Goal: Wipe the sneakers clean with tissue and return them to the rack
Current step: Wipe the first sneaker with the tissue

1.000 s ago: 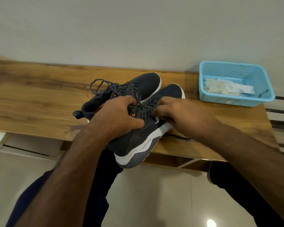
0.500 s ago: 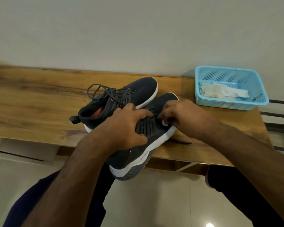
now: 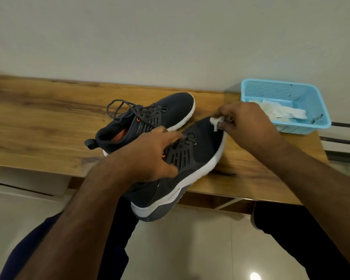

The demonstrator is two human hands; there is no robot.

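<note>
Two dark grey sneakers with white soles rest on a wooden shelf top (image 3: 38, 126). The near sneaker (image 3: 198, 150) hangs with its heel past the front edge. My left hand (image 3: 152, 156) grips it over the laces and tongue. My right hand (image 3: 245, 122) pinches a small white tissue (image 3: 216, 121) against the toe of that sneaker. The far sneaker (image 3: 170, 112) lies behind it, laces loose, orange lining showing, untouched.
A light blue plastic basket (image 3: 311, 102) holding crumpled white tissues (image 3: 281, 112) stands at the shelf's right end, against the wall. My knees in dark trousers are below the shelf edge, over a pale tiled floor.
My right hand has slid with the tissue from the laces up to the toe of the near sneaker. My left hand has kept its grip over the laces.
</note>
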